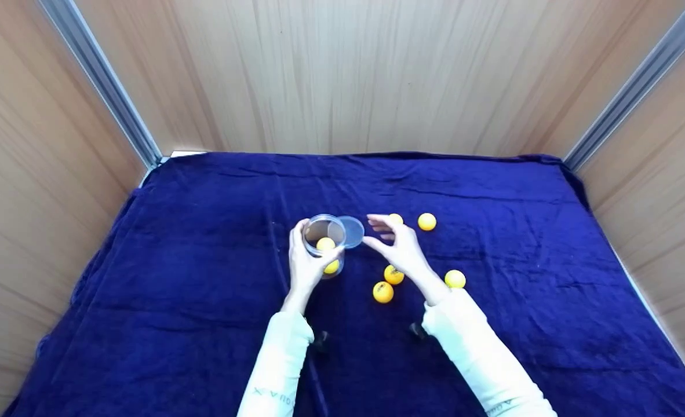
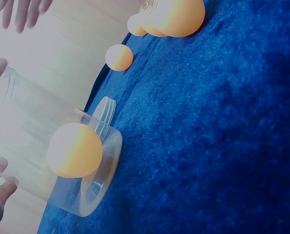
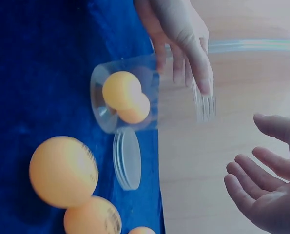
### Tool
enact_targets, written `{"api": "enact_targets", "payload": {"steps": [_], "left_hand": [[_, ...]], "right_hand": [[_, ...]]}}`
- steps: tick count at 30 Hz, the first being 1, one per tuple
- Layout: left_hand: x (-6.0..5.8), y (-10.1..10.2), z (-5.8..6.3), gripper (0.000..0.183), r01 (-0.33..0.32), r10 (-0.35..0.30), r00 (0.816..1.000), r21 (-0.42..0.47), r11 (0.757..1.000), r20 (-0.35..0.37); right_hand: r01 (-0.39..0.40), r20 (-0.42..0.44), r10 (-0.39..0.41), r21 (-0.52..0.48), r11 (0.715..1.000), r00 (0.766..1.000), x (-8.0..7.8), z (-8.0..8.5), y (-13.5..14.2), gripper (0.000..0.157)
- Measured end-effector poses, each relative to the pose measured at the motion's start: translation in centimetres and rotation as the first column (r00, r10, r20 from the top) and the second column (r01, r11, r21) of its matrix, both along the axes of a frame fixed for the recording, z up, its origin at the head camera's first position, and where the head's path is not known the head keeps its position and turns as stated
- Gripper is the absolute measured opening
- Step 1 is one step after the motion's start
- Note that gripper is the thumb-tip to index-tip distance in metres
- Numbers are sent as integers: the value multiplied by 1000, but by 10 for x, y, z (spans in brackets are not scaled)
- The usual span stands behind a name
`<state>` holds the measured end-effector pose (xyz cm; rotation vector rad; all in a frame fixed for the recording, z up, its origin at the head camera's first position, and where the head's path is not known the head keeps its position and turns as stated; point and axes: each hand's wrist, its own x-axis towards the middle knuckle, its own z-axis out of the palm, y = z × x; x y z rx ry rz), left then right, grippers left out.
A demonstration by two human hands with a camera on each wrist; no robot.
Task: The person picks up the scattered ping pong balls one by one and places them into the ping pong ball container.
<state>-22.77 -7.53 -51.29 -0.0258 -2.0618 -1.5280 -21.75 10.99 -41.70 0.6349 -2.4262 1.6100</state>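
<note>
My left hand (image 1: 305, 266) grips a clear plastic jar (image 1: 317, 227) near its open mouth, the thumb on one side and fingers on the other. The jar stands upright on the cloth. Inside it lie two table tennis balls (image 3: 122, 91), orange-yellow. A clear round lid (image 3: 127, 160) is down on the cloth, close beside the jar's base. My right hand (image 1: 397, 243) hovers to the right of the jar, fingers apart and loosely bent, holding nothing. In the right wrist view, a gap separates that hand from the jar's rim (image 3: 204, 105).
Several loose orange balls lie right of the jar: one ball (image 1: 427, 221) farther back, two near each other including a ball (image 1: 383, 292) in front, and another ball (image 1: 455, 279) by the right forearm. Dark blue cloth (image 1: 203, 243) covers the table; wooden panels (image 1: 342, 75) enclose it.
</note>
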Motion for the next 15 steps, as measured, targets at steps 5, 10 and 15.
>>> {"api": "enact_targets", "payload": {"steps": [5, 10, 15], "left_hand": [[1, -2, 0, 86, 9, -9, 1000, 12, 1000, 14], [2, -2, -1, 85, 2, -2, 1000, 14, 1000, 7], [1, -4, -1, 85, 9, -9, 1000, 23, 1000, -5]], "right_hand": [[20, 4, -20, -12, 1000, 1000, 9, 2, 11, 38], [61, -11, -61, -2, 998, 998, 14, 0, 23, 37], [118, -48, -117, 16, 993, 992, 18, -6, 33, 36]]}}
